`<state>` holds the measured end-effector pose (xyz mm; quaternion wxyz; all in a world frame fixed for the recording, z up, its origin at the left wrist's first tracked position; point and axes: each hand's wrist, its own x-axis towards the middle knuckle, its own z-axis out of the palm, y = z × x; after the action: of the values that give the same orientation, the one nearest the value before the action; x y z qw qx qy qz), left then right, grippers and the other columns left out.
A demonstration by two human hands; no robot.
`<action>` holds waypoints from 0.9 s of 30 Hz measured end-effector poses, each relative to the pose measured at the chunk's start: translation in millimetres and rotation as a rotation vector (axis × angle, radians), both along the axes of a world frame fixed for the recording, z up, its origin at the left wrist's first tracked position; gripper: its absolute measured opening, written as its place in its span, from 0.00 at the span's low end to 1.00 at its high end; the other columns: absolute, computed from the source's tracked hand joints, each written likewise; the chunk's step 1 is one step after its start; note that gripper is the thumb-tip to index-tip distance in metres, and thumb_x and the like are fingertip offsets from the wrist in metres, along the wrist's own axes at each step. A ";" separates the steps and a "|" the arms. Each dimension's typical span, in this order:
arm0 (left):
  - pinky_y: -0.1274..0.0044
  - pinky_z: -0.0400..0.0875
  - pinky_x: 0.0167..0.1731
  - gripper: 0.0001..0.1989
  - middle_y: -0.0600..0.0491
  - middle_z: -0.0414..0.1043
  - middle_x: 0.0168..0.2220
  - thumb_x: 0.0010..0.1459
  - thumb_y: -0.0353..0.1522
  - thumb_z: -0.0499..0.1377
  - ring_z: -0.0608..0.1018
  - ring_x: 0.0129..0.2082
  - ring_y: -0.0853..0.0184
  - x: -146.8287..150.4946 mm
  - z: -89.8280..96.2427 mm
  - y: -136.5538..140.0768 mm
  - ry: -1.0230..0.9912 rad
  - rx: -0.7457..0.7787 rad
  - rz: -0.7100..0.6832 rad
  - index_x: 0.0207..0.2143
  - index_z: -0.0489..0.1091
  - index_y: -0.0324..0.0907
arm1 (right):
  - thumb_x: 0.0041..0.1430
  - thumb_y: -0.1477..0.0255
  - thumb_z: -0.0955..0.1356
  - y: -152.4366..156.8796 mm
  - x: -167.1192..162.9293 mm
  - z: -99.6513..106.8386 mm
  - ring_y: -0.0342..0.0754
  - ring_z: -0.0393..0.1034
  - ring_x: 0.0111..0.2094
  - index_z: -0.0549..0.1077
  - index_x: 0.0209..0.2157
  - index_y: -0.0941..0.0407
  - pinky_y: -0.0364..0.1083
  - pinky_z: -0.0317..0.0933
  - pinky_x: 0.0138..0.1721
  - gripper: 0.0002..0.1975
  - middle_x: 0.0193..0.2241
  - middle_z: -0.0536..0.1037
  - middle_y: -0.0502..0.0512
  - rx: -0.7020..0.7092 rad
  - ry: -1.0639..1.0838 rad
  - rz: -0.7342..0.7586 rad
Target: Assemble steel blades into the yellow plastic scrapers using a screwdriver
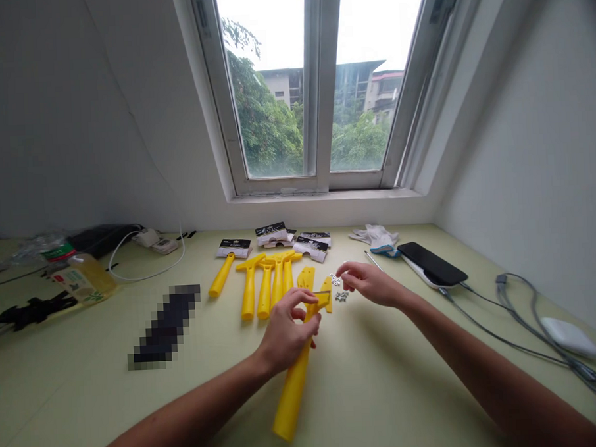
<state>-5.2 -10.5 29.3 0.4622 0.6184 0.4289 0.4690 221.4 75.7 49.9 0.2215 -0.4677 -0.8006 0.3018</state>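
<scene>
My left hand (291, 329) is wrapped around a yellow plastic scraper (293, 392), gripping it below the head. Its handle slants down toward the near edge, and a thin metal blade shows at the head. My right hand (372, 283) hovers beside a small pile of nuts (335, 280), fingers bent and somewhat apart, with nothing visible in them. Just below the nuts lie several small screws (341, 296). Two loose yellow scraper head plates, one upright plate (328, 293) and another plate (307, 277), are partly behind the held scraper.
Several yellow scrapers (248, 295) lie in a row, with black-and-white packaging cards (311, 247) behind. A screwdriver (373, 260), white gloves (375, 236), a phone (433, 264) and cables (510, 336) are at right. A bottle (83, 276) and a pixelated dark object (167, 328) lie left.
</scene>
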 end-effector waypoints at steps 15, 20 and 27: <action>0.67 0.76 0.37 0.22 0.48 0.70 0.40 0.45 0.36 0.70 0.81 0.34 0.57 -4.8 -0.5 12.6 -0.549 -0.399 -0.227 0.35 0.61 0.39 | 0.55 0.72 0.64 12.6 11.6 -24.2 0.49 0.70 0.32 0.76 0.31 0.54 0.45 0.59 0.36 0.08 0.31 0.78 0.56 0.246 -0.387 0.065; 0.72 0.76 0.30 0.20 0.46 0.70 0.43 0.48 0.37 0.68 0.80 0.33 0.59 -6.7 -9.6 15.3 -0.524 -0.372 -0.299 0.37 0.61 0.39 | 0.56 0.73 0.64 16.0 12.0 -28.0 0.48 0.70 0.32 0.75 0.30 0.55 0.45 0.60 0.35 0.08 0.31 0.77 0.55 0.250 -0.378 0.066; 0.76 0.74 0.24 0.20 0.45 0.68 0.47 0.49 0.35 0.67 0.81 0.34 0.58 -8.8 -13.8 12.9 -0.511 -0.366 -0.294 0.38 0.61 0.40 | 0.56 0.76 0.64 16.3 12.5 -31.8 0.48 0.69 0.34 0.75 0.30 0.55 0.46 0.59 0.37 0.08 0.33 0.76 0.55 0.273 -0.349 0.078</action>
<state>-14.0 2.4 15.5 0.7208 0.4428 0.2826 0.4523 233.9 92.0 18.1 0.1291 -0.4474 -0.8777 0.1136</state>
